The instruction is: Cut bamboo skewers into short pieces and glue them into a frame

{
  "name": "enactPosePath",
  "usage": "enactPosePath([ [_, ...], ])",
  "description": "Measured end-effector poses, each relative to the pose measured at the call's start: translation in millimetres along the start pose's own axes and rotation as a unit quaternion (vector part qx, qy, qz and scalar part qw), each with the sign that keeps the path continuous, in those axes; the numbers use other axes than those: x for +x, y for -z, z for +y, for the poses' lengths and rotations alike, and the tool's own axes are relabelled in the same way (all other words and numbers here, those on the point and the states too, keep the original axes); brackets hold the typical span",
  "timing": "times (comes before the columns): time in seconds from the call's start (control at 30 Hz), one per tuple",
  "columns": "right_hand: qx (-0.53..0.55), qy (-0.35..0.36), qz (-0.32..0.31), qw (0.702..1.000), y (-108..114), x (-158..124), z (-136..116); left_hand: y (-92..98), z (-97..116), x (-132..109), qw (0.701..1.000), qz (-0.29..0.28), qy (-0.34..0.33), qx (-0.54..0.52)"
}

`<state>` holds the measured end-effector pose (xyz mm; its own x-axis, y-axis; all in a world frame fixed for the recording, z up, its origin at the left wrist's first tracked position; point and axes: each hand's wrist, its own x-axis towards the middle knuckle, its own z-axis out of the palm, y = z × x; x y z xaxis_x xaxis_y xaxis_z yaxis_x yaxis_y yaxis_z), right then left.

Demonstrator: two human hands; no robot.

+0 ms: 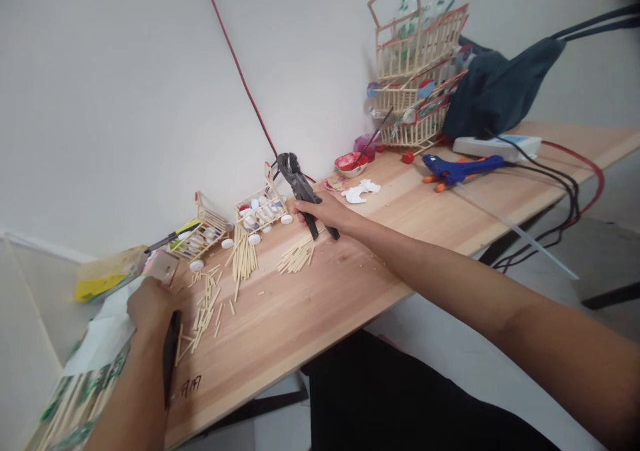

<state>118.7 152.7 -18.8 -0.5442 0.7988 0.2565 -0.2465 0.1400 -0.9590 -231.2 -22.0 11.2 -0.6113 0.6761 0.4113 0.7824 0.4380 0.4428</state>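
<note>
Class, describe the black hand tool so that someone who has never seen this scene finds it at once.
Find the wooden table along the pale wall. Near its middle, the right hand grips the black hand tool by its handles, its head pointing up. Unlike the blue glue gun lying farther right, it is black and held in a hand.

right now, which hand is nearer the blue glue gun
Right. The right hand grips black pliers, left of the blue glue gun; the left hand is farther left, beside the scattered sticks.

Illegible black handwriting (191, 386) on the wooden tabletop (295, 311)
</note>
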Motion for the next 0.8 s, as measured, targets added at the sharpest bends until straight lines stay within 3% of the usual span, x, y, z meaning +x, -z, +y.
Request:
enactPosePath([
  [0.1,-0.018,0.004,-0.003,1.000,-1.6,-2.5,-3.4,6.7,22.0,-9.4,1.000,0.015,0.008,0.022],
  [0.2,-0.065,0.014,-0.017,0.998,-6.0,-7.6,-8.0,4.6,60.5,-29.9,0.993,-0.065,-0.060,-0.084],
  [0.33,-0.116,0.031,-0.054,0.991,-14.6,-16.7,-15.4,-8.7,119.6,-64.6,0.957,-0.156,-0.146,-0.194],
  [0.47,-0.154,0.040,-0.098,0.982,-19.2,-22.6,-20.9,-16.5,163.7,-89.0,0.955,-0.144,-0.217,-0.141],
  [0.57,-0.193,0.042,-0.107,0.974,-18.1,-23.7,-23.1,-18.0,180.2,-95.7,0.955,-0.104,-0.251,-0.116],
  [0.67,-0.212,0.055,-0.115,0.969,-15.8,-24.1,-25.7,-19.6,185.8,-96.0,0.961,-0.068,-0.235,-0.130],
  [0.8,-0.207,0.064,-0.126,0.968,-14.8,-24.7,-28.0,-20.4,186.5,-94.6,0.962,-0.068,-0.216,-0.151],
])
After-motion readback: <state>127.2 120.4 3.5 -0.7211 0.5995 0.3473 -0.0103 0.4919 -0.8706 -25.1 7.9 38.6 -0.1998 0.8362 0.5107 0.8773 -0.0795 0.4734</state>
